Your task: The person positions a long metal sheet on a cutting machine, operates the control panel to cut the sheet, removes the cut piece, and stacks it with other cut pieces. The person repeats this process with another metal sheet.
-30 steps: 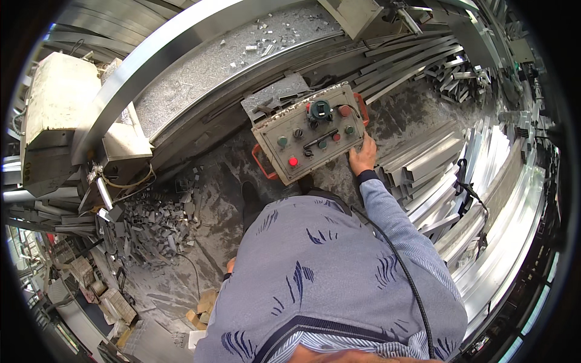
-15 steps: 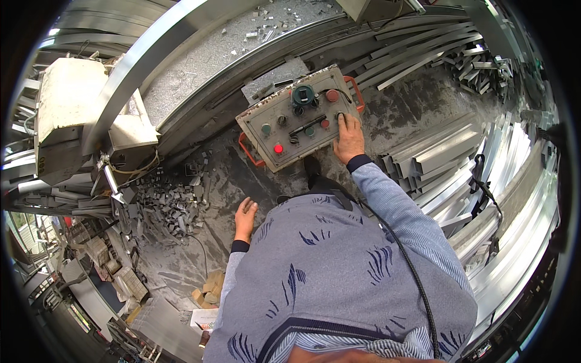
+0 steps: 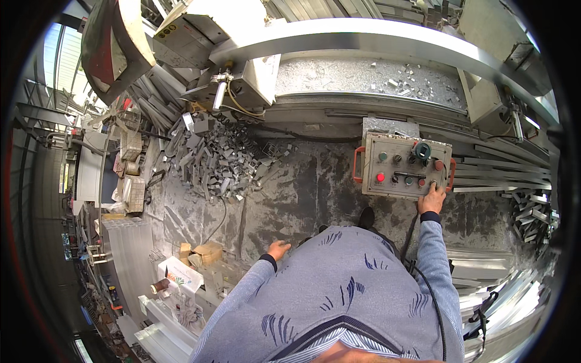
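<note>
My right hand [image 3: 432, 199] rests at the near right corner of a grey control box [image 3: 387, 188]. Its fingers reach over the edge onto a small dark button [image 3: 434, 183], pressing or touching it, and hold nothing I can see. The box carries a lit red lamp [image 3: 380, 177], several red and green buttons, dark knobs and a round dark green piece [image 3: 422, 151] standing up from the panel. Orange handles [image 3: 358, 164] are fixed at both ends. My left hand [image 3: 279, 249] hangs beside my body, empty, with loose fingers partly seen.
A long silver metal profile [image 3: 363, 34] spans the machine, past a machine head [image 3: 254, 75]. Metal offcuts [image 3: 212, 157] are heaped on the floor to the left. Long profiles [image 3: 502, 172] lie to the right. Cardboard pieces [image 3: 209, 253] and a white box [image 3: 180, 273] sit at the near left.
My view has swung to the left, so the control box and my right hand appear farther right. The right hand stays at the same corner of the panel; the left still hangs free.
</note>
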Demonstrator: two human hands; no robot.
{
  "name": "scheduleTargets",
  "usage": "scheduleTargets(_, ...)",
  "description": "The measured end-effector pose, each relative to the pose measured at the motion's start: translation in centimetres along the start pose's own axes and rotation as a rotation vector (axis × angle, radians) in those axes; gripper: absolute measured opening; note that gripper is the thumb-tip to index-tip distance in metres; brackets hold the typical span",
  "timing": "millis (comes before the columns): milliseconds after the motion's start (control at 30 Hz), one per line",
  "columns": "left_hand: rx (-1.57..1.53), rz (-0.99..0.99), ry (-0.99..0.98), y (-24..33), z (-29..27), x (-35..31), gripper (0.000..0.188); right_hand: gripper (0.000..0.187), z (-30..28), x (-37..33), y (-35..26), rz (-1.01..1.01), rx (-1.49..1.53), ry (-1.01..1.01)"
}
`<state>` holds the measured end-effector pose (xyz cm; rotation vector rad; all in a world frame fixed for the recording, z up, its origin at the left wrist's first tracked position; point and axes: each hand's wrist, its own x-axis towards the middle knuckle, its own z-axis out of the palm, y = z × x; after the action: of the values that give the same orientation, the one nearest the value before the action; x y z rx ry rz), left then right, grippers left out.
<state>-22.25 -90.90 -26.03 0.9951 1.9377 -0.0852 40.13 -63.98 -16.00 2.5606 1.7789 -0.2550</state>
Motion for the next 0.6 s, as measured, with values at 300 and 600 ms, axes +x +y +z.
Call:
scheduleTargets(300, -0.334, 0.004, 0.001, -5.5, 4.1, -2.9, 0.064, 0.086, 0.9, 0.1, -0.8, 0.162, 0.083, -0.093)
scheduleTargets(600, -0.413, 0.183, -0.075, -2.5, 3.3, -2.8, 0.056, 0.09, 0.5, -0.1, -1.3, 0.188, 0.118, -0.149)
